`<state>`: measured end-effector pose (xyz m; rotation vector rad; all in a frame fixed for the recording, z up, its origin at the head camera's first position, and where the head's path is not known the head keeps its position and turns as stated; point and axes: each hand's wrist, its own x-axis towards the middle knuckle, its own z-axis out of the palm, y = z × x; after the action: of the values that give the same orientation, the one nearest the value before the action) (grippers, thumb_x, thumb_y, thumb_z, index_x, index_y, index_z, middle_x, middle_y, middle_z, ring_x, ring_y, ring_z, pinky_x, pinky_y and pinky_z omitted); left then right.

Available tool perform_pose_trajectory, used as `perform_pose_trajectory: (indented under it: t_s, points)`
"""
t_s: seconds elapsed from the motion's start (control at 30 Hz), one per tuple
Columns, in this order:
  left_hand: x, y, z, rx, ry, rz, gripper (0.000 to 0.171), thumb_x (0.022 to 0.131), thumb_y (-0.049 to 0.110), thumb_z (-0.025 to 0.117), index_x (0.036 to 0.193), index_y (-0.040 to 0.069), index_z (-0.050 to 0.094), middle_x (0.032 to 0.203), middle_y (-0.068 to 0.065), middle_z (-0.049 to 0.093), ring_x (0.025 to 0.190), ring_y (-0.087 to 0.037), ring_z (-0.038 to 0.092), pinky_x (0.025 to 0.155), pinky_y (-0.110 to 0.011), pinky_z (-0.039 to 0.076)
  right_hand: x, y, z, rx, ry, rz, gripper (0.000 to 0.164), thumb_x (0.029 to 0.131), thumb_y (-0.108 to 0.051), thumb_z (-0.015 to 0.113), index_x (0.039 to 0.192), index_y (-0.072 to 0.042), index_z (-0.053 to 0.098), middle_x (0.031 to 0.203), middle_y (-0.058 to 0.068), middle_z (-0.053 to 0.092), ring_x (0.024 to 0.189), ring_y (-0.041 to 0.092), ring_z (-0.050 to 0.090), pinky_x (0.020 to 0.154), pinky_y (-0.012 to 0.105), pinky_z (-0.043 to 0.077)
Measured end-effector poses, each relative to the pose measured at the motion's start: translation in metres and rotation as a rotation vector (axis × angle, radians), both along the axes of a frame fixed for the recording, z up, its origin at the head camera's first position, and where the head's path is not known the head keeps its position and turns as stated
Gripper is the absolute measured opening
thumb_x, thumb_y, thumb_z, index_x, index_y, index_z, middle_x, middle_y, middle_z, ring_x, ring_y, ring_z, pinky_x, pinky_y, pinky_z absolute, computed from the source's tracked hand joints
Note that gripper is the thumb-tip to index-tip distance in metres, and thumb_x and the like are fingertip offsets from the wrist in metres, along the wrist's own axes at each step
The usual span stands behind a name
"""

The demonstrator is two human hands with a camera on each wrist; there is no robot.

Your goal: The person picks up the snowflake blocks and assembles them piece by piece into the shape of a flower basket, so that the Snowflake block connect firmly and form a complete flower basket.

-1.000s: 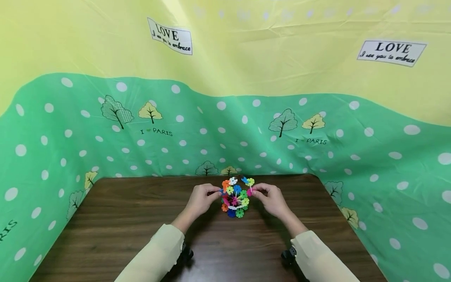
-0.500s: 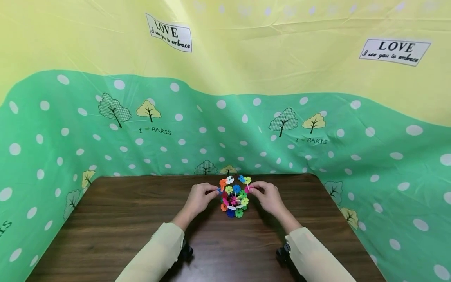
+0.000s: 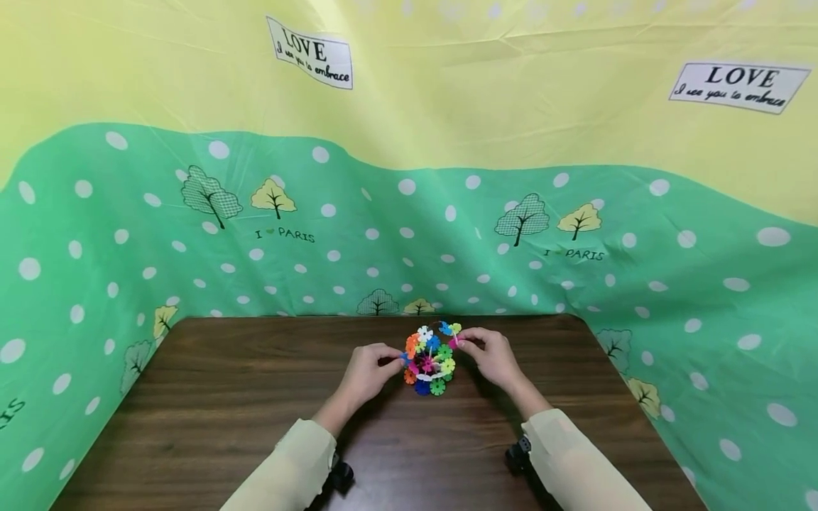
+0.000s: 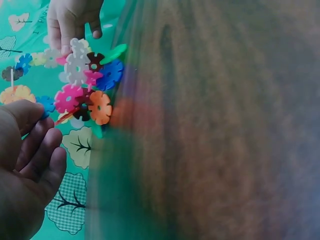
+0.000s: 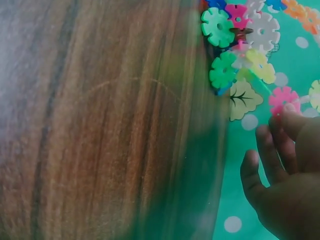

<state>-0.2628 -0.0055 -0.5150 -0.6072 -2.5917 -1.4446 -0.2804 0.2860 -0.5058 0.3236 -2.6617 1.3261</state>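
Note:
A colourful build of interlocking flower-shaped snowflake discs (image 3: 427, 364) stands near the far edge of the table, between the two hands. From its back a chain of discs, with an orange disc (image 3: 412, 345) and a white disc (image 3: 424, 333), arches behind the main cluster. My left hand (image 3: 367, 372) pinches a blue disc (image 4: 45, 104) at the left end of that chain between thumb and index finger. On the other side, my right hand (image 3: 493, 358) pinches a pink disc (image 5: 284, 101) with its thumb and fingers. Whether the blue disc touches the cluster is hidden.
The dark wooden table (image 3: 243, 411) spreads in front and to both sides. A green and yellow printed cloth (image 3: 396, 234) hangs right behind the table's far edge and along the sides. Black wrist cameras (image 3: 341, 475) sit under both sleeves.
My left hand has come slightly nearer the person with the blue disc, and the chain's orange and white discs have dropped towards the cluster. My right hand keeps its pinch, almost still.

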Motion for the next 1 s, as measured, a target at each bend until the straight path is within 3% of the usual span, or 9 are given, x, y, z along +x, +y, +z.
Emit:
perform_pose_trajectory:
  t_s: [0.27, 0.53, 0.83, 1.0]
  points:
    - [-0.007, 0.001, -0.002, -0.006, 0.036, 0.043, 0.01, 0.094, 0.017, 0.076, 0.1, 0.012, 0.082, 0.098, 0.001, 0.078, 0.093, -0.017, 0.073, 0.083, -0.038, 0.061, 0.009, 0.003, 0.0, 0.012, -0.035, 0.008, 0.011, 0.098, -0.017, 0.07, 0.106, -0.015, 0.078, 0.102, 0.0, 0.078, 0.099, 0.019, 0.069, 0.088, 0.04, 0.056]
    - [-0.015, -0.003, 0.003, -0.038, 0.072, 0.038, 0.01, 0.094, 0.015, 0.075, 0.099, 0.01, 0.082, 0.098, -0.002, 0.078, 0.093, -0.019, 0.073, 0.081, -0.037, 0.061, 0.018, -0.001, -0.003, 0.002, -0.012, 0.025, 0.009, 0.097, -0.018, 0.072, 0.103, -0.016, 0.078, 0.1, -0.002, 0.077, 0.094, 0.015, 0.069, 0.082, 0.031, 0.056]
    - [-0.012, -0.006, 0.008, -0.062, 0.045, 0.011, 0.011, 0.094, 0.014, 0.075, 0.102, 0.011, 0.082, 0.096, 0.002, 0.076, 0.091, -0.014, 0.071, 0.08, -0.032, 0.06, 0.016, -0.001, -0.001, 0.019, 0.08, -0.027, 0.008, 0.096, -0.013, 0.072, 0.102, -0.015, 0.078, 0.1, 0.0, 0.077, 0.093, 0.016, 0.07, 0.082, 0.033, 0.057]
    - [-0.01, -0.004, 0.006, -0.078, 0.051, 0.002, 0.011, 0.094, 0.014, 0.075, 0.102, 0.011, 0.082, 0.094, 0.002, 0.075, 0.087, -0.011, 0.07, 0.077, -0.028, 0.059, 0.015, 0.001, 0.0, 0.028, 0.067, -0.026, 0.008, 0.097, -0.013, 0.072, 0.102, -0.014, 0.078, 0.101, 0.001, 0.077, 0.096, 0.018, 0.07, 0.084, 0.034, 0.057]
